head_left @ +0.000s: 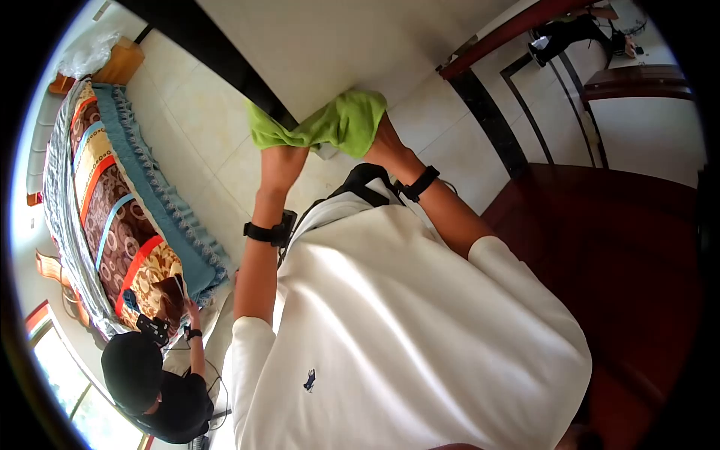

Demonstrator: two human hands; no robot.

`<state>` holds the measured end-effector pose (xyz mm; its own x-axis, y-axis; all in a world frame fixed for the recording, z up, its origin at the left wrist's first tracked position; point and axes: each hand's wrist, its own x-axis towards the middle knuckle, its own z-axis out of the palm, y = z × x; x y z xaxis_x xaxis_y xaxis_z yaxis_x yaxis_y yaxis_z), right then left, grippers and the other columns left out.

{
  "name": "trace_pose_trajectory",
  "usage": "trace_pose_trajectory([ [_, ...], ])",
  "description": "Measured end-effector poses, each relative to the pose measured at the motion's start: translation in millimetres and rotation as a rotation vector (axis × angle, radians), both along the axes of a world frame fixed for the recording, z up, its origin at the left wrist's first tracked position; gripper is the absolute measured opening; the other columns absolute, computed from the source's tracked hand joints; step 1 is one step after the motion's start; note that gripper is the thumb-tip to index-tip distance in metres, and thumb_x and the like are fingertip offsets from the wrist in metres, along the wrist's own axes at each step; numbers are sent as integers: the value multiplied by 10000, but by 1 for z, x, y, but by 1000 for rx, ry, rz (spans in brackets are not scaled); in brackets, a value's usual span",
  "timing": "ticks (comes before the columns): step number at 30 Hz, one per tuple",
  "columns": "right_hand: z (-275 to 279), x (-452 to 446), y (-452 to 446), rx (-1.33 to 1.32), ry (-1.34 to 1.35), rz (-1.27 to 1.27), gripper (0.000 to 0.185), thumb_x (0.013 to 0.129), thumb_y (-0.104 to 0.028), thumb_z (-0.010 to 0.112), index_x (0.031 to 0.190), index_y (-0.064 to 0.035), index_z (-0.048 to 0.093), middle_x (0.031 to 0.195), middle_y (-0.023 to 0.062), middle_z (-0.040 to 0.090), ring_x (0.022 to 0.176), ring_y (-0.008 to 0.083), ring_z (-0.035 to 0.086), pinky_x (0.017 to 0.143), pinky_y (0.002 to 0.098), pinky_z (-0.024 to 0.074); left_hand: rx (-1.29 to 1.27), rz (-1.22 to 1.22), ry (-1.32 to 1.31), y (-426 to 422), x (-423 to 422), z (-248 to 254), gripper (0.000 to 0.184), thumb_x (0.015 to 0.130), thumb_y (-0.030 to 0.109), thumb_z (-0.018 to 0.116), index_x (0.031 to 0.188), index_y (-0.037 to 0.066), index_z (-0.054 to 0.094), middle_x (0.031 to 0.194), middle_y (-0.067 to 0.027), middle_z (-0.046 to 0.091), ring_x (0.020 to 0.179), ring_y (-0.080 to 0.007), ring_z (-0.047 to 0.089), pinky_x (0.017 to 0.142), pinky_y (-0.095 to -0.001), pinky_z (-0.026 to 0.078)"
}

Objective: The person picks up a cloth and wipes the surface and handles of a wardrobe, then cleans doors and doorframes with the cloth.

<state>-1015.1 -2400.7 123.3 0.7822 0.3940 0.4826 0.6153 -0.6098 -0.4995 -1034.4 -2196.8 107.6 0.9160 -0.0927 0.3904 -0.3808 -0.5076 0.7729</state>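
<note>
A bright green towel (341,124) is bunched around the corner of a pale panel (322,45) with a black edge strip (232,56). My left hand (283,156) is at the towel's left part, by the end of the black strip, its fingers covered by the cloth. My right hand (384,139) holds the right end, its fingers also mostly hidden in the folds. The towel stretches between both hands, touching the panel. Each wrist wears a black strap.
A dark red wooden surface (600,285) lies at my right, near a black-legged frame (529,109). On the left stands a bed or sofa with a patterned cover (112,202). Beside it is another person in black (161,390). Pale tiles (199,112) cover the floor.
</note>
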Motion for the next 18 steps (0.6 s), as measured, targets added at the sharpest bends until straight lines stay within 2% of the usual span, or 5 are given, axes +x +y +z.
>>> trace_pose_trajectory([
  [8,124,25,-20,329,-272,69,428,662,-328,791,973,-72,646,908,115,665,794,329,624,728,401,506,-77,-88,-328,-7,24,130,284,859,14,660,1131,-47,605,1179,-108,628,1054,-207,612,939,-334,467],
  [10,126,39,-30,379,-224,99,400,659,-319,789,948,-76,656,891,110,672,769,323,631,698,402,512,538,257,-623,-16,31,132,278,850,27,680,1110,-52,620,1120,-100,657,1020,-187,630,900,-327,491],
  [11,126,47,-33,428,-187,136,372,657,-310,787,924,-81,666,873,106,679,745,318,638,668,402,518,543,253,-622,-17,33,128,278,850,27,680,1110,-52,620,1120,-100,657,1020,-187,630,900,-327,491],
  [13,111,59,-36,406,-145,137,339,672,-308,770,912,-90,670,880,112,677,764,329,635,671,414,518,375,184,-660,-14,35,103,270,836,14,681,1093,-49,626,1113,-107,659,996,-193,629,895,-341,489],
  [18,37,75,-60,52,58,28,299,715,-309,721,925,-102,671,923,125,674,802,356,625,678,449,511,-310,134,-148,-11,20,1,433,799,94,745,1188,-5,582,1159,-135,623,1037,-247,605,934,-361,454],
])
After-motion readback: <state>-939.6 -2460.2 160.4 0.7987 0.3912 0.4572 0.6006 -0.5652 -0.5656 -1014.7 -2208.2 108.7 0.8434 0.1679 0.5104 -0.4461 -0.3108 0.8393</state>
